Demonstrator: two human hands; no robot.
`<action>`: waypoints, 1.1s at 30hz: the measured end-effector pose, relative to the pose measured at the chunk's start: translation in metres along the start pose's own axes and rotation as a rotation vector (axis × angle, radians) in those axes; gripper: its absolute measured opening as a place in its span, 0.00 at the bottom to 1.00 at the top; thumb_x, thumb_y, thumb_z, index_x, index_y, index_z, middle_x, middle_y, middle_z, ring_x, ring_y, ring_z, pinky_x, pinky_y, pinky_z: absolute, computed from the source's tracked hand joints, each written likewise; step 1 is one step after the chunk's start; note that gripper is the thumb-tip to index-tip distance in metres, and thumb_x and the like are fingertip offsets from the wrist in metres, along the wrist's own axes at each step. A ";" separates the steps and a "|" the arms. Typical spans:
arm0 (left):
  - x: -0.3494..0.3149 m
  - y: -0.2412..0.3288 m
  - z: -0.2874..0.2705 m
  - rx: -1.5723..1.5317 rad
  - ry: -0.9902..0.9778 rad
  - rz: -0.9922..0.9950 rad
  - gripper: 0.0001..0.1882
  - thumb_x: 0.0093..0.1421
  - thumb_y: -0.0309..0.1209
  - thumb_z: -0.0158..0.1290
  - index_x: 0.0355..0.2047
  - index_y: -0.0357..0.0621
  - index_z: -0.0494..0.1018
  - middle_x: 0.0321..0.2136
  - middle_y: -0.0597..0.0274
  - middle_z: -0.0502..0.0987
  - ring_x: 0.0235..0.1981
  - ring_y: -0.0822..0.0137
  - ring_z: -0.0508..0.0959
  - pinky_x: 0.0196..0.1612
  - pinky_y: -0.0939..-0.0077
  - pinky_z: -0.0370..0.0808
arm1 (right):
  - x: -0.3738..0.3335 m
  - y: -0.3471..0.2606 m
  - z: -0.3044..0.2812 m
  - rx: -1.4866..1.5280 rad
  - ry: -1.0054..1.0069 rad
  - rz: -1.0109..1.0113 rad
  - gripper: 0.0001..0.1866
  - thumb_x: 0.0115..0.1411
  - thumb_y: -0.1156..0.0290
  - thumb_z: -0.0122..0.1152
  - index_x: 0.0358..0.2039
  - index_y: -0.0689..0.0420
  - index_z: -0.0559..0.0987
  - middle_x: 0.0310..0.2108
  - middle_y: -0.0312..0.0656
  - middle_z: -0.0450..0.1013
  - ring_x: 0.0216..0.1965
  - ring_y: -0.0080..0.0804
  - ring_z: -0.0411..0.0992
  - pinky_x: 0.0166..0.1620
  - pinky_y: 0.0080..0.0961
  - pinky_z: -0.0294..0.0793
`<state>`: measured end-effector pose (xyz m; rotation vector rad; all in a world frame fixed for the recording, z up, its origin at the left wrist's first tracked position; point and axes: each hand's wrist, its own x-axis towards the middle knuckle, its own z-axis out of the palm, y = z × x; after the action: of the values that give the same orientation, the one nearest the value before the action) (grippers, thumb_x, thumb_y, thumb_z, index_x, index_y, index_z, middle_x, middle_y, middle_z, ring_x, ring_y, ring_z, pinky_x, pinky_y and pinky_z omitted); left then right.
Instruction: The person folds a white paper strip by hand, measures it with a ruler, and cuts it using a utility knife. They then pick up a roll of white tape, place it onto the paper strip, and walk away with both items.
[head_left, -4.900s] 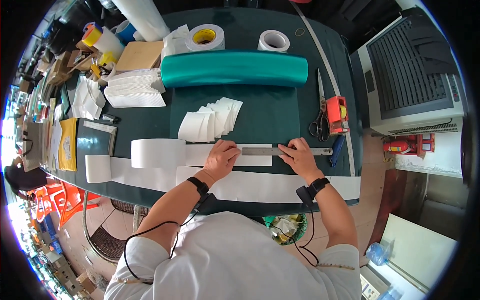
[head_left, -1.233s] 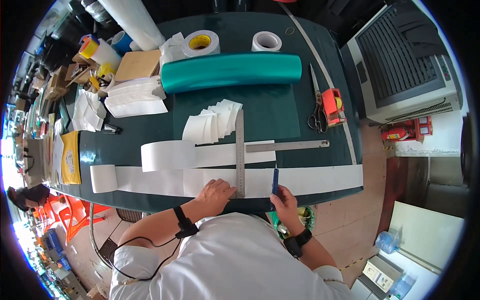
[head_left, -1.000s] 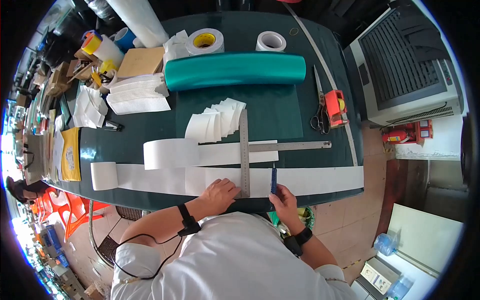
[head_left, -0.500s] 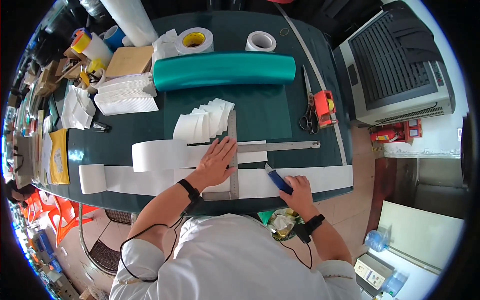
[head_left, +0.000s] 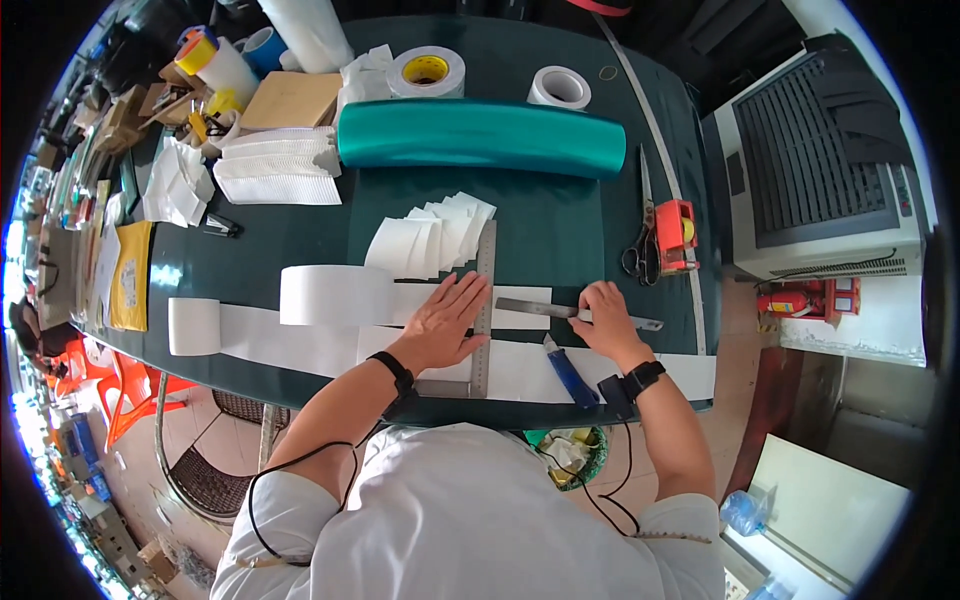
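Observation:
My left hand (head_left: 445, 322) lies flat, fingers spread, on a long white paper strip (head_left: 300, 345) and against the upright arm of a metal square ruler (head_left: 485, 290). My right hand (head_left: 603, 318) rests on a flat metal ruler (head_left: 545, 309) that lies across a second, shorter white strip. A blue utility knife (head_left: 570, 372) lies on the long strip just below my right hand, not held. A fanned stack of cut white squares (head_left: 430, 232) sits above the rulers.
A teal roll (head_left: 480, 138) lies across the dark green table (head_left: 300, 235). Tape rolls (head_left: 428, 70), folded white sheets (head_left: 268, 178), scissors (head_left: 638, 255) and an orange tape measure (head_left: 675, 232) sit around. A grey machine (head_left: 820, 180) stands to the right.
The knife has left my right hand and now lies on the strip. That hand has moved up onto the flat ruler. My left hand stays pressed by the square ruler.

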<state>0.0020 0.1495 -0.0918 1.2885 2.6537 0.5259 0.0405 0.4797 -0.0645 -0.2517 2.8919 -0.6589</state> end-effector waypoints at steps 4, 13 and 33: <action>0.000 0.000 -0.001 0.001 -0.021 -0.013 0.39 0.68 0.50 0.47 0.70 0.37 0.52 0.71 0.50 0.51 0.73 0.54 0.49 0.75 0.58 0.43 | 0.004 0.014 -0.008 0.271 -0.125 0.015 0.17 0.53 0.75 0.67 0.45 0.57 0.80 0.35 0.42 0.72 0.39 0.42 0.72 0.44 0.34 0.72; 0.001 0.001 0.000 0.012 -0.035 -0.027 0.39 0.68 0.51 0.45 0.70 0.37 0.52 0.72 0.50 0.51 0.73 0.54 0.49 0.74 0.59 0.43 | 0.021 0.019 -0.029 0.371 -0.262 0.036 0.20 0.53 0.74 0.69 0.48 0.51 0.84 0.36 0.40 0.73 0.35 0.36 0.74 0.39 0.29 0.74; 0.002 0.000 -0.001 -0.028 -0.012 -0.027 0.39 0.65 0.48 0.49 0.69 0.36 0.54 0.70 0.49 0.56 0.72 0.53 0.53 0.74 0.58 0.46 | 0.015 0.015 0.006 0.116 0.103 -0.166 0.18 0.51 0.67 0.72 0.44 0.45 0.86 0.33 0.35 0.69 0.40 0.34 0.69 0.42 0.29 0.74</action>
<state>0.0008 0.1513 -0.0909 1.2432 2.6407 0.5478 0.0254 0.4877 -0.0782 -0.4590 2.9384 -0.8883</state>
